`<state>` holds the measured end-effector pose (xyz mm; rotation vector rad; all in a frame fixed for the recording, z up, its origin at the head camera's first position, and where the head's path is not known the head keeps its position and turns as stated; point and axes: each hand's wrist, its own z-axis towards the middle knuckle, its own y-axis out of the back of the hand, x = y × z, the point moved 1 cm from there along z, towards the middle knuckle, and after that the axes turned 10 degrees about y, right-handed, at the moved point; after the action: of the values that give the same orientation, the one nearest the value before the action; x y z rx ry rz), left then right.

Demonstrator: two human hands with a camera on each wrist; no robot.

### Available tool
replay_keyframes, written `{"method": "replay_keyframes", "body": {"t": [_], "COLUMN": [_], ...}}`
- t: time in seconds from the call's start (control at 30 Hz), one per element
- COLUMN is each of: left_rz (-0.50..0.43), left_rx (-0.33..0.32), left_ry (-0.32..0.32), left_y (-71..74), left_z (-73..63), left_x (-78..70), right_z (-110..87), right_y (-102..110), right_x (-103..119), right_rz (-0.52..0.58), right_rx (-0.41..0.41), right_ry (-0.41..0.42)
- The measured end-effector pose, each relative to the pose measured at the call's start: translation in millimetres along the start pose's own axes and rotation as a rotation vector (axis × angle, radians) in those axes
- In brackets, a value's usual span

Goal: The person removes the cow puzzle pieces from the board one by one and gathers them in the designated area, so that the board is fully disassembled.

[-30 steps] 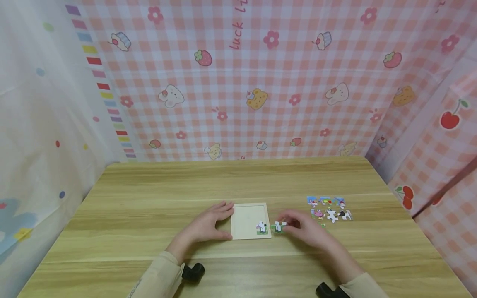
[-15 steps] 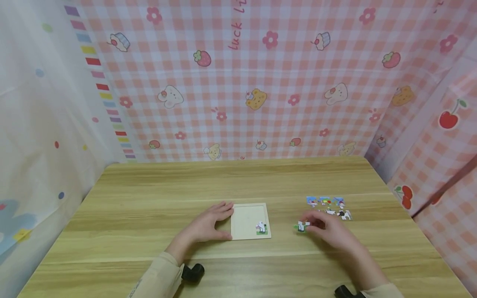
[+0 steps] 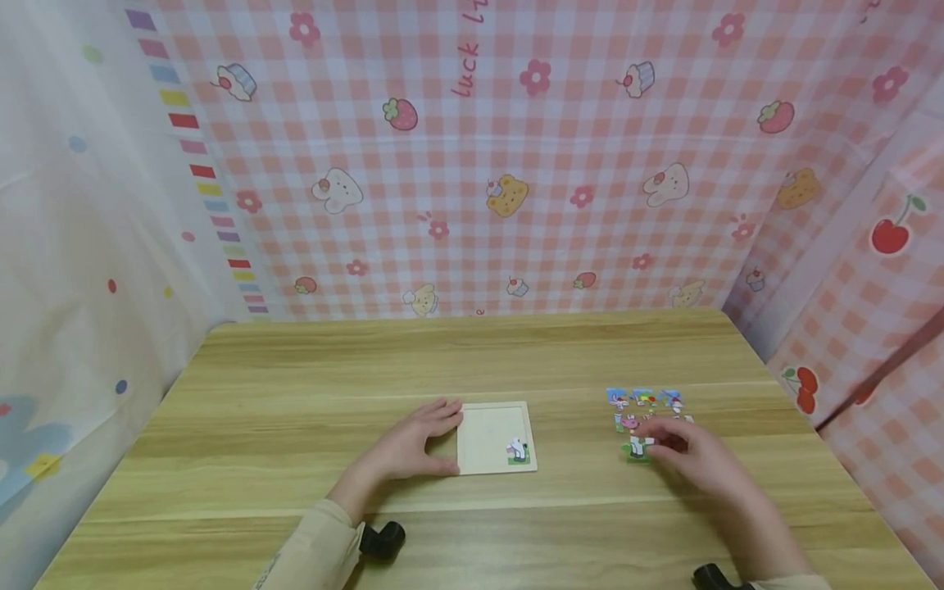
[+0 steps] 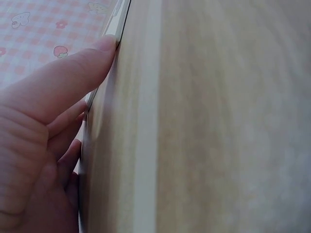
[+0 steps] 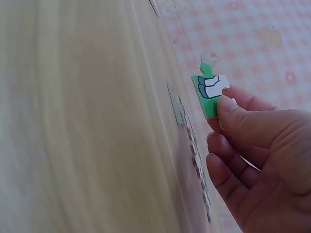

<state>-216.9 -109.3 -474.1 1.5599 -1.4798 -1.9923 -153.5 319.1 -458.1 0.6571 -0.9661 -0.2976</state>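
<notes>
A square wooden puzzle tray [image 3: 487,438] lies on the table, with one puzzle piece [image 3: 519,451] in its front right corner. My left hand [image 3: 413,440] touches the tray's left side, thumb at the front corner and fingers toward the back. In the left wrist view its thumb [image 4: 73,77] meets the tray's edge. My right hand [image 3: 693,455] pinches a green and white puzzle piece [image 5: 211,94] between thumb and fingers, raised above the table. Loose puzzle pieces [image 3: 645,399] lie just behind this hand, which partly hides them.
The loose pieces form rough rows on the right half of the wooden table [image 3: 310,369]. A pink checked cloth [image 3: 472,246] hangs behind the table, with a pale curtain [image 3: 88,246] at the left. Black wrist mounts [image 3: 382,541] sit below both hands.
My right hand has moved right, away from the tray, carrying the pinched puzzle piece toward the front of the loose pieces. The left hand and the tray have stayed in place.
</notes>
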Motion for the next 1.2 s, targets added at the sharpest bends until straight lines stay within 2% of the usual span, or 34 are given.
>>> {"method": "replay_keyframes", "body": {"t": [0.17, 0.5, 0.8, 1.2], "left_rz": [-0.004, -0.014, -0.009, -0.003], "left_rx": [0.000, 0.002, -0.002, 0.001], "left_ry": [-0.001, 0.003, 0.002, 0.005], "left_y": [0.3, -0.3, 0.0, 0.0], "left_z": [-0.3, -0.5, -0.9, -1.0], "left_x": [-0.4, -0.4, -1.3, -1.0], "right_z": [-7.0, -18.3, -19.7, -17.5], "right_y": [9, 19, 21, 20], "right_x": [-9, -21, -25, -24], "right_rz": [-0.007, -0.091, -0.136, -0.173], "right_rx": [-0.020, -0.009, -0.010, -0.002], "right_ry": [0.019, -0.032, -0.077, -0.028]}}
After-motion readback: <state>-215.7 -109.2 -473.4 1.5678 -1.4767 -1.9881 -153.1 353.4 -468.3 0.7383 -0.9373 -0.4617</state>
